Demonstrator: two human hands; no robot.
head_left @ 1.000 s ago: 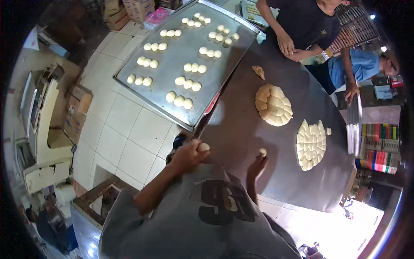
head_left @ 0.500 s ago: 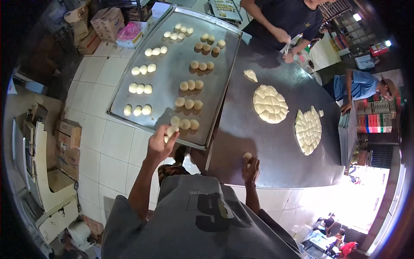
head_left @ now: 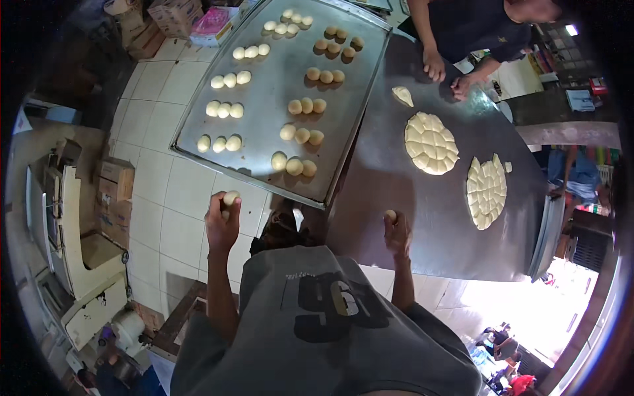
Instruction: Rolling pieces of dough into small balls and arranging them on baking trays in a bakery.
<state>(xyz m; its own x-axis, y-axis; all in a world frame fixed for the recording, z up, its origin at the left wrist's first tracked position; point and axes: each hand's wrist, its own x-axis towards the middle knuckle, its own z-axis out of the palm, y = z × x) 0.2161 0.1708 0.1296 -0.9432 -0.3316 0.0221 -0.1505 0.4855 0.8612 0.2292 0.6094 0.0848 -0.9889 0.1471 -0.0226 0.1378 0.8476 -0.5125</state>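
Note:
My left hand (head_left: 222, 224) is closed around pale dough balls (head_left: 230, 197), two of which show between thumb and fingers. It is off the near left corner of a large metal tray (head_left: 257, 148), over the floor. Small dough balls (head_left: 294, 167) sit on that tray in short rows, mostly of three. At the near edge of the dark metal table, my right hand (head_left: 398, 236) has its fingers around a dough ball (head_left: 391, 215), partly hidden. Farther along the table lie a round of dough cut into pieces (head_left: 431, 143) and a second, ragged-edged cut round (head_left: 487, 193).
A small dough scrap (head_left: 402, 96) lies near the far round. Across the table (head_left: 376, 191) a person in dark clothes rests both hands (head_left: 434, 65) near its edge. Another person in blue (head_left: 581, 175) is at the right, beside stacked trays (head_left: 547, 231). Cardboard boxes (head_left: 115, 181) stand left.
My left hand has drawn back from the tray's near edge, still holding its dough balls. The view has shifted. The person across the table has lowered and parted their hands.

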